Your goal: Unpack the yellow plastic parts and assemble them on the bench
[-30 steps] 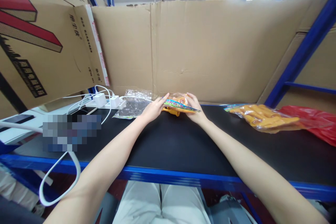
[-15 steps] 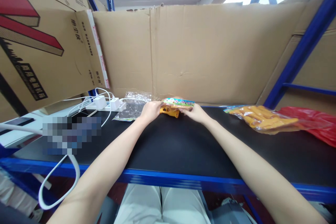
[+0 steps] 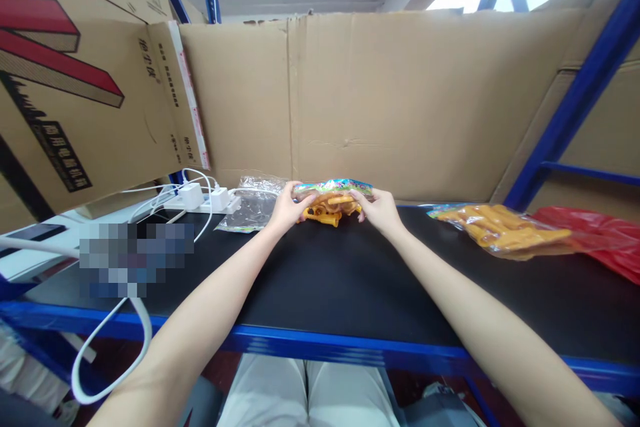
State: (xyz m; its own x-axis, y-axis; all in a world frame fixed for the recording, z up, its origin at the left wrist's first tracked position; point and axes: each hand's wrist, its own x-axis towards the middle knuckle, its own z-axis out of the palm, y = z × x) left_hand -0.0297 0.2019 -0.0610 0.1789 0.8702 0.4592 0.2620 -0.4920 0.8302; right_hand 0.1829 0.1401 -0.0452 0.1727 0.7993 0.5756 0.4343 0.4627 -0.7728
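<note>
Between my hands, a clear plastic bag with a colourful printed top holds orange-yellow plastic pieces. My left hand is closed on the bag's left side. At the opposite side, my right hand pinches the bag with thumb and fingers. An orange plastic piece shows just under the bag, close to my left fingertips; I cannot tell whether it lies inside or outside the bag. The bag is above the black tabletop, near the cardboard at the back.
A flat clear plastic bag lies left of my hands, beside a white power strip with cables. To the right rest another bag of orange pieces and a red plastic bag. A cardboard panel stands behind.
My hands have shifted slightly apart, and the bag between them is spread wider and tilted, so more of the orange pieces shows. The other things have stayed in place.
</note>
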